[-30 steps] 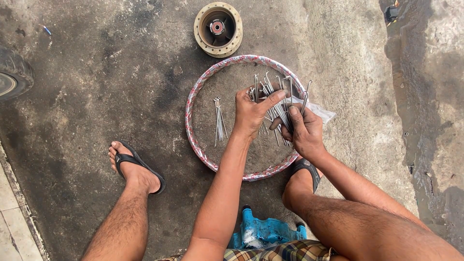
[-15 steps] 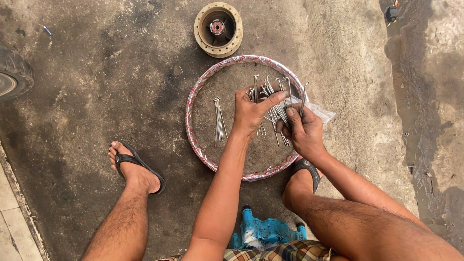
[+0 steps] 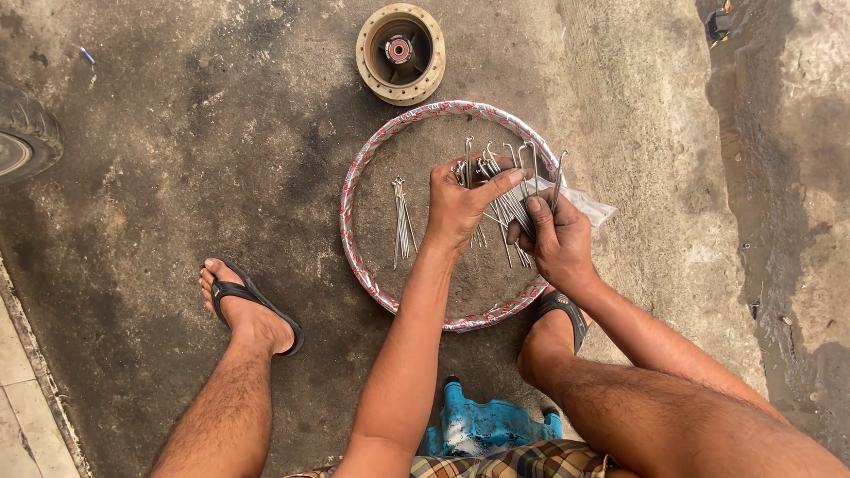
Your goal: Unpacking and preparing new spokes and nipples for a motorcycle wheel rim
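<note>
Fingers (image 3: pixel 496 181) of the left hand (image 3: pixel 460 205) are curled around a bunch of metal spokes (image 3: pixel 506 190), thumb stretched along the top of the bunch. The right hand (image 3: pixel 558 239) grips the same spokes from the other side, its fingers (image 3: pixel 540 212) pressed together around the shafts. The spokes fan upward out of both hands, their bent ends standing above the knuckles, and the straight ends hang down toward the floor (image 3: pixel 195 159).

Both hands are held over the inside of a rim (image 3: pixel 354 181), a silver ring wound in red-and-white wrapping that lies flat on the stained concrete floor. A second, smaller bundle of spokes (image 3: pixel 403 221) lies on the floor inside the rim, left of the left hand and apart from it. A clear plastic bag (image 3: pixel 589 208) pokes out from behind the right hand, across the rim's edge.

Just beyond the rim stands a round hub (image 3: pixel 400 53), open side up. Part of a tyre (image 3: pixel 25 133) shows at the left edge. The person's feet in black sandals (image 3: pixel 257 301) rest on either side, the right one touching the rim's near edge, and a blue stool (image 3: pixel 487 425) sits beneath.
</note>
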